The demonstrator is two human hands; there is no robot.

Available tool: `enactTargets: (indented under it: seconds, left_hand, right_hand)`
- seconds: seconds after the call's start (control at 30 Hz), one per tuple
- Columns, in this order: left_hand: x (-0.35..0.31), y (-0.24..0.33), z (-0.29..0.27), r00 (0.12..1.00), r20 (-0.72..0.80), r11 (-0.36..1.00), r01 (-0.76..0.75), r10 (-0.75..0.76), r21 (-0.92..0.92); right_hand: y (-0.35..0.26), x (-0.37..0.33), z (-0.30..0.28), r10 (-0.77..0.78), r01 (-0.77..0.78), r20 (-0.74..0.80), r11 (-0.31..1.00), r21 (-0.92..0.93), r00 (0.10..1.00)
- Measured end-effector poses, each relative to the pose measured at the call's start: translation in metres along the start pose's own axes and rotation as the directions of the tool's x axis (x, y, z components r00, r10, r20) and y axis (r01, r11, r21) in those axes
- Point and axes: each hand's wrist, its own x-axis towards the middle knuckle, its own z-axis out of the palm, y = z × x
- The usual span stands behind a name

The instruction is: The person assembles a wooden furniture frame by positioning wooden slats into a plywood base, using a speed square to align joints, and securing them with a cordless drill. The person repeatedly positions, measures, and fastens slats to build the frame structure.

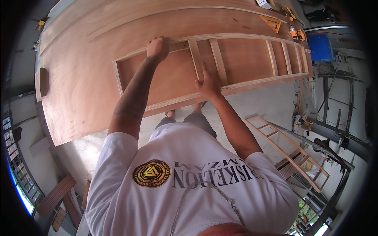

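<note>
A long, light wooden frame (252,80) with several crosspieces lies on a large plywood sheet (75,94). My left hand (158,48) is closed over its far rail, left of the crosspieces; the fingertips are hidden. My right hand (208,84) grips the near end of a wooden crosspiece (194,51), with its index finger along the wood and the thumb out to the left. That crosspiece slants slightly between the two rails. Just right of it sits another crosspiece (217,59), close to my right hand.
An orange triangular square (271,24) and a yellow-and-black power tool (301,35) lie beyond the frame's far right. A wood block (42,83) is at the sheet's left edge. A smaller wooden frame (291,151) leans at the right, below a blue box (319,47).
</note>
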Motion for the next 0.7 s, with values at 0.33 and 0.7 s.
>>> enactTargets:
  seconds: [0.33, 0.7]
  left_hand:
    - [0.029, 0.064, 0.032, 0.996, 0.05, 0.992, 0.074, -0.069, -0.101]
    - [0.071, 0.101, 0.033, 0.825, 0.458, 0.864, 0.46, -0.33, -0.205]
  right_hand:
    - [0.037, 0.001, -0.011, -0.065, 0.067, -0.054, 0.997, 0.04, 0.996]
    - [0.035, 0.004, -0.008, -0.069, 0.069, 0.031, 0.997, 0.019, 0.997]
